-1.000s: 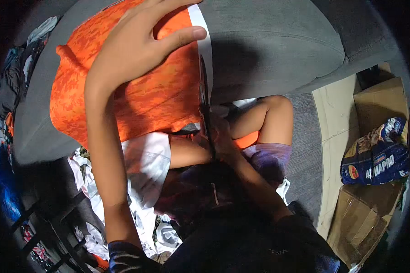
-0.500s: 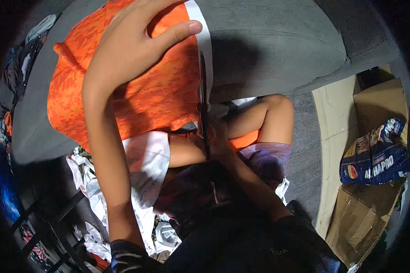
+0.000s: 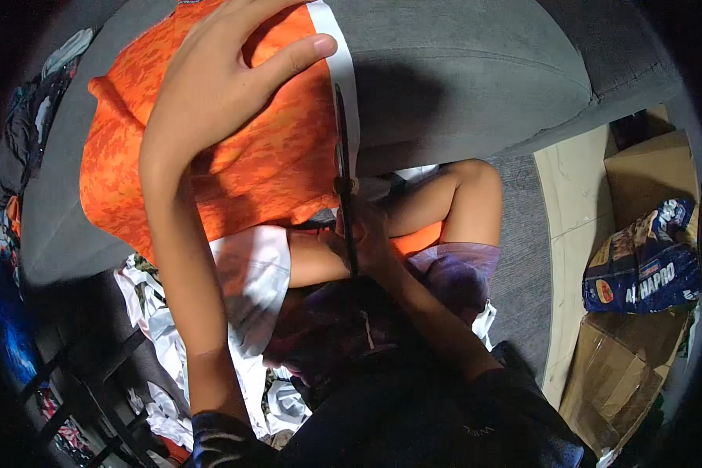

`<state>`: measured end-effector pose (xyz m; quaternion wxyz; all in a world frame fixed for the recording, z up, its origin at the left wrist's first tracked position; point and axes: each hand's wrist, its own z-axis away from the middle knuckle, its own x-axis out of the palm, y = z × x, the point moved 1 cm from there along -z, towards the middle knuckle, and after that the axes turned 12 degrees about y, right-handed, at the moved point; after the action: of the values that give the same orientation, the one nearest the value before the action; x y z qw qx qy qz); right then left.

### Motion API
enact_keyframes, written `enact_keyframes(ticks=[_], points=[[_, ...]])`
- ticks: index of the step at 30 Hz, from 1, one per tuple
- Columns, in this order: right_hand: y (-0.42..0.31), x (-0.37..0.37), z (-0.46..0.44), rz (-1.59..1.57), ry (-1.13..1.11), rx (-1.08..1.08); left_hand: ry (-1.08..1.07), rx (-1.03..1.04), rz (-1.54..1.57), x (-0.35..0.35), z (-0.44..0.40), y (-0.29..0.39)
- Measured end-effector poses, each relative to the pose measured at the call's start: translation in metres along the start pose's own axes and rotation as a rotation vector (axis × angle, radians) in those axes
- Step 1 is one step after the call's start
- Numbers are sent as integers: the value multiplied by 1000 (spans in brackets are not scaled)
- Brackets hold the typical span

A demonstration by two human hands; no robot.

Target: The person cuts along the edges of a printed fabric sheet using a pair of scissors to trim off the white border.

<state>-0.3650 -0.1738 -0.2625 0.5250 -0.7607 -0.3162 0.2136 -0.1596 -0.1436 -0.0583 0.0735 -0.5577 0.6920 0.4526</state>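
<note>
Orange patterned fabric (image 3: 273,164) with a white strip (image 3: 341,58) along its right edge lies over a grey cushion. Flat on the fabric rests my left hand (image 3: 218,78), its thumb stretched toward the white strip and its other fingertips cut off by the top of the view. Dark scissors (image 3: 343,148) point away from me along the line where orange meets white. Around their lower part is my right hand (image 3: 370,234), in shadow, its fingers partly hidden.
The grey cushion (image 3: 468,86) spreads behind the fabric. White cloth scraps (image 3: 164,335) lie at lower left by a dark metal frame (image 3: 93,390). To the right are a cardboard box (image 3: 624,374) and a blue printed bag (image 3: 643,265). My crossed legs (image 3: 476,199) sit below the cushion.
The view has shifted very slightly. The scissors' tip sits a little farther left and upward, with the blades looking closer together. My left hand stays spread on the fabric.
</note>
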Motion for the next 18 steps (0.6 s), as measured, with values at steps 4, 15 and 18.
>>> enact_keyframes(ticks=[4,15,18], points=[[5,0,1,40,2,-64,19,86,1,-1,-1,-1],[2,-5,1,53,-48,53,36,27,-20,-2,5,18],[2,-4,1,36,-32,19,24,56,-4,-1,0,7]])
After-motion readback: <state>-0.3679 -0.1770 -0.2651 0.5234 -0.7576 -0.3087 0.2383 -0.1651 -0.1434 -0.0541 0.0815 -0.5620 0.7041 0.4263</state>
